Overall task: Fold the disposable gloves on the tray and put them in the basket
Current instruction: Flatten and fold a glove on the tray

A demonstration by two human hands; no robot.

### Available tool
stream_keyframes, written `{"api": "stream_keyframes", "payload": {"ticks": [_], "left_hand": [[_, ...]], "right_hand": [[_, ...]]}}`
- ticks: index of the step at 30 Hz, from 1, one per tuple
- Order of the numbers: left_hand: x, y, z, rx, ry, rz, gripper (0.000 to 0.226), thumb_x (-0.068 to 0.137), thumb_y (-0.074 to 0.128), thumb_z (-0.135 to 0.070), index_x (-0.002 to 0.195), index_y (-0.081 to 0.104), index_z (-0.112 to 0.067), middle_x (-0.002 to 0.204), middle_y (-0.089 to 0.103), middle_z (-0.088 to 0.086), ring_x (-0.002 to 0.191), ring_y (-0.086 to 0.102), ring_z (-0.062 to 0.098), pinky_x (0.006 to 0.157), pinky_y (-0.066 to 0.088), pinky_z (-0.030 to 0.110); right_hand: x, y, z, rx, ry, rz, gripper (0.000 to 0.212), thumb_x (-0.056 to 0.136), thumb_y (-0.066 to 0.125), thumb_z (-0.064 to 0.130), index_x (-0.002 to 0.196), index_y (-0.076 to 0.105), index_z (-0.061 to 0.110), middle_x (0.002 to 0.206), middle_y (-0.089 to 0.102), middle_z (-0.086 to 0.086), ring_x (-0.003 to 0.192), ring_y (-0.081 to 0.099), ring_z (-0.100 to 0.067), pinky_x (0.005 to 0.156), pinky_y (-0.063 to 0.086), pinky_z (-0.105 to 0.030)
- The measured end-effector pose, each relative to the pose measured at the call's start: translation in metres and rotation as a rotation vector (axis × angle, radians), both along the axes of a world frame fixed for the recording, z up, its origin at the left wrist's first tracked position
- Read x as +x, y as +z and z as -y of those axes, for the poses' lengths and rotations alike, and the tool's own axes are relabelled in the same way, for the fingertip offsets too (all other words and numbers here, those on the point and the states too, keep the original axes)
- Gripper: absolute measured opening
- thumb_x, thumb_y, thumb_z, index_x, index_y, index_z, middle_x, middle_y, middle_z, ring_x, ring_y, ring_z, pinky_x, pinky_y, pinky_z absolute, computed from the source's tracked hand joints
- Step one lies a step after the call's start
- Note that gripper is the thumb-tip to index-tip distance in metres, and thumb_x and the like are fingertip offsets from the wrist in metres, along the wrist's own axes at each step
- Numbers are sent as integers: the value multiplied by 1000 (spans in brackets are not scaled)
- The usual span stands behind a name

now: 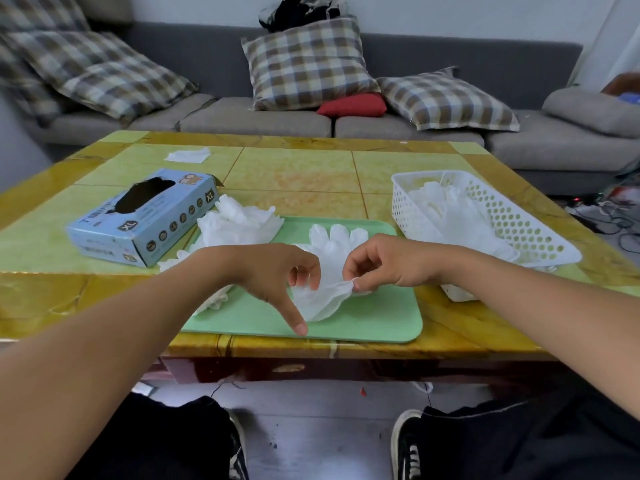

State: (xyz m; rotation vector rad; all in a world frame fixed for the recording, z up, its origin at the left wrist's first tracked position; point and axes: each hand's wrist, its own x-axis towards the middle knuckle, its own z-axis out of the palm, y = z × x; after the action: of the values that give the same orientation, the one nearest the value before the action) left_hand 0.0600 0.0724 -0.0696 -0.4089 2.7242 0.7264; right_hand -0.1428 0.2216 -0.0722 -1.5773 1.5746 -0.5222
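As both hands pinch its cuff, the glove hangs between fingertips — over the tray.

From my fingers, the way toward 2 o'clock to the basket is open above the tray. At 10 o'clock the glove box and a glove pile block. At 12 o'clock the desk is bare.
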Motion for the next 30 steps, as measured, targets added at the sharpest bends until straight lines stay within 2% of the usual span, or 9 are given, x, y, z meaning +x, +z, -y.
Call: {"api": "stream_keyframes", "payload": {"ticks": [6,10,14,16,18,21,23,26,30], "left_hand": [[-11,22,14,275,126,-504,34,76,80,-29,107,70,-20,113,68,-7,106,64,8,96,51,30],[-29,49,-1,732,284,-761,12,91,58,-14,83,63,-6,82,66,5,76,62,13,78,49,28],[-44,70,-15,1008,339,-764,57,100,37,-55,109,69,-9,97,76,2,87,72,15,75,54,27],[-49,75,-21,980,249,-781,63,86,57,-66,119,70,-13,113,74,4,104,71,18,80,56,27],[-60,81,-26,853,270,-876,43,81,79,-34,117,71,-12,111,75,4,101,71,17,81,56,27],[-73,94,-31,888,404,-946,36,84,73,-19,116,72,-4,109,76,12,96,72,19,86,59,34],[-76,104,-35,919,461,-926,34,88,72,-20,118,70,-3,111,75,14,98,72,23,89,60,37],[-83,115,-45,894,499,-948,27,87,74,-16,112,73,-5,103,77,13,91,74,24,79,62,34],[-93,118,-59,791,499,-1012,29,80,81,-12,108,75,-5,97,78,13,86,76,25,73,61,33]], "right_hand": [[-17,26,4,-74,-246,597,7,88,65,2,94,67,6,77,66,-3,68,61,-12,67,54,-23],[-18,49,5,-180,-318,856,13,88,64,4,80,71,12,71,60,-1,61,57,-12,62,54,-21],[-15,70,3,-199,-409,938,40,95,51,11,59,68,18,60,53,6,55,50,-7,59,50,-17],[-13,81,3,-205,-453,1011,24,92,56,15,70,67,15,62,43,6,58,44,-7,61,48,-17],[-14,90,2,-222,-496,1044,16,95,54,15,95,68,8,64,47,5,60,49,-7,65,51,-19],[-17,105,-3,-277,-563,1072,26,96,54,13,120,60,3,78,66,-3,72,63,-11,75,55,-22],[-19,113,-9,-304,-574,1079,34,91,62,18,120,62,2,89,68,-6,82,65,-17,78,56,-26],[-20,113,-23,-273,-451,985,63,85,66,40,136,60,3,126,65,-15,122,62,-32,107,48,-42],[-13,104,-28,-313,-496,835,43,82,70,34,119,70,13,116,74,-10,110,70,-24,99,55,-38]]}}
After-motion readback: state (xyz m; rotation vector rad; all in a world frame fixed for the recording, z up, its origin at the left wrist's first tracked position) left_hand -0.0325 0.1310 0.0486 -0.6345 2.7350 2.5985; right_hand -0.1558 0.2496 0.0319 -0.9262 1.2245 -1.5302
